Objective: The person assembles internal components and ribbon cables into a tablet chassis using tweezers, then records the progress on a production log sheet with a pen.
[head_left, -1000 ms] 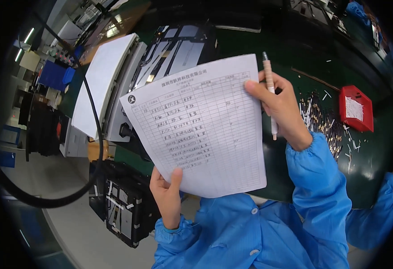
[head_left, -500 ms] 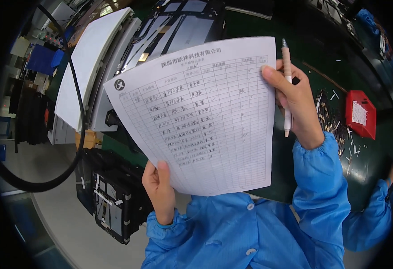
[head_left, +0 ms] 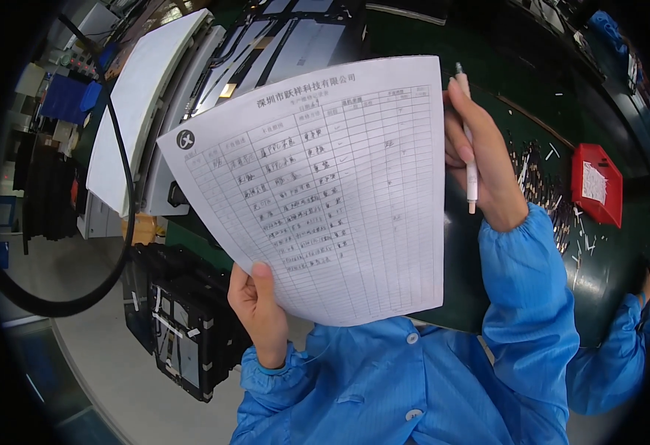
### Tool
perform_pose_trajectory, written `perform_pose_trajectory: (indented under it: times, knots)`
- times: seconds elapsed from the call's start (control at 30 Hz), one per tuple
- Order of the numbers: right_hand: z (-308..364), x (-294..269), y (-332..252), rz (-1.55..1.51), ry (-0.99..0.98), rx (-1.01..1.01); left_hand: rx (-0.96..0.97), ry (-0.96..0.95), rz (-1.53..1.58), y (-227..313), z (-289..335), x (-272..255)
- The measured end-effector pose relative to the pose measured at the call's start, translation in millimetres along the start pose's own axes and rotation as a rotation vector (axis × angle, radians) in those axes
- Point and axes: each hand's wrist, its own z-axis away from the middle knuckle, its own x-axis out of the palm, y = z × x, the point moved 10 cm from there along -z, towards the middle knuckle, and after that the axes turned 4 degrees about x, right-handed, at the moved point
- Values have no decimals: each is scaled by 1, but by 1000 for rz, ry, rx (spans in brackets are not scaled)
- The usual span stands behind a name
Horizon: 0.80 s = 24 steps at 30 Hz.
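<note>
A printed table form (head_left: 317,200), a white sheet with handwriting in its upper rows, is raised in front of my blue sleeves. My left hand (head_left: 260,315) is closed on the sheet's lower left edge, thumb on the front and fingers behind. At the sheet's right edge, my right hand (head_left: 488,159) holds a pale pen (head_left: 472,178) upright along its fingers. That thumb points up beside the pen, off the front of the paper. Whether the right fingertips touch the sheet's edge cannot be made out.
Behind the sheet lie flat panel units (head_left: 310,44) on a dark green table. A red bin (head_left: 605,204) stands at right by scattered small parts (head_left: 544,178). A black cable (head_left: 121,141) loops at left, above a stack of black frames (head_left: 184,326). Another person's blue sleeve (head_left: 610,363) shows at lower right.
My right thumb has lifted off the sheet's front and moved up beside the pen. The sheet, both hands and the pen have shifted slightly left.
</note>
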Motion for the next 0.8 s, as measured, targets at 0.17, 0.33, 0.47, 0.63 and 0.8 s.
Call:
perform_pose_trajectory:
  times: [0.17,0.33,0.47,0.63,0.8]
  knots:
    - [-4,-1,24,-9,-4,80,10,-4,1,1,0,-1]
    - [-3,-12,46,60,107,127,4,9,-9,0,-1,0]
    - [-2,-13,50,50,103,135,-5,7,-10,-2,-2,-1]
    - [-3,-8,59,-65,-23,124,-6,4,4,-1,-2,1]
    - [-3,-7,63,-117,-74,113,-5,26,-16,0,-2,0]
